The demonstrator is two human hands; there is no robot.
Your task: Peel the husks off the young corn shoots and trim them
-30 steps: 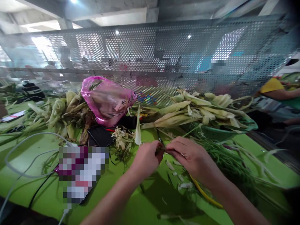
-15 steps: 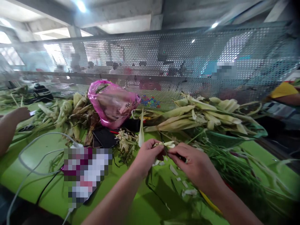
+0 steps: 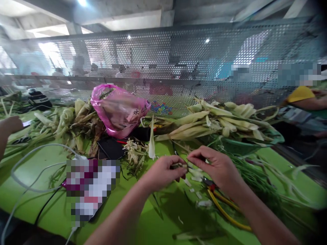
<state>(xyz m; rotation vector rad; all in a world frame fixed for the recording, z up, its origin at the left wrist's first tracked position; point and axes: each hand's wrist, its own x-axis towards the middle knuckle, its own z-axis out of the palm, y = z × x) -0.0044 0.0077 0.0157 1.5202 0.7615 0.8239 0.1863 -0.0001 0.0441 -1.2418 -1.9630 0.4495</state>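
Observation:
My left hand [image 3: 166, 172] is closed around a small pale-green strip bundle [image 3: 176, 166] that looks like corn husk, mostly hidden by the fingers. Just to its right, my right hand [image 3: 217, 165] pinches thumb and fingertips together; what they hold is too small to make out. Below the hands lie cut husk scraps [image 3: 196, 177]. Pliers with yellow handles [image 3: 217, 207] rest on the green table [image 3: 158, 228], partly under my right wrist. A single pointed husk [image 3: 152, 144] stands up behind my left hand, beside a bunch of dried husk pieces [image 3: 135, 153].
A pink plastic bag [image 3: 117, 112] stands between heaps of corn husks [image 3: 189, 127]. Right are a green basket [image 3: 240, 147] and green strands [image 3: 252, 180]. Left lie a blurred-out flat item [image 3: 102, 183], a white cable [image 3: 17, 170] and another person's hand [image 3: 11, 126]. A perforated screen [image 3: 158, 51] closes the back.
My right hand has shifted slightly up and right, its fingertips parting from my left hand's bundle. More of the yellow-handled pliers shows. The view has moved a little.

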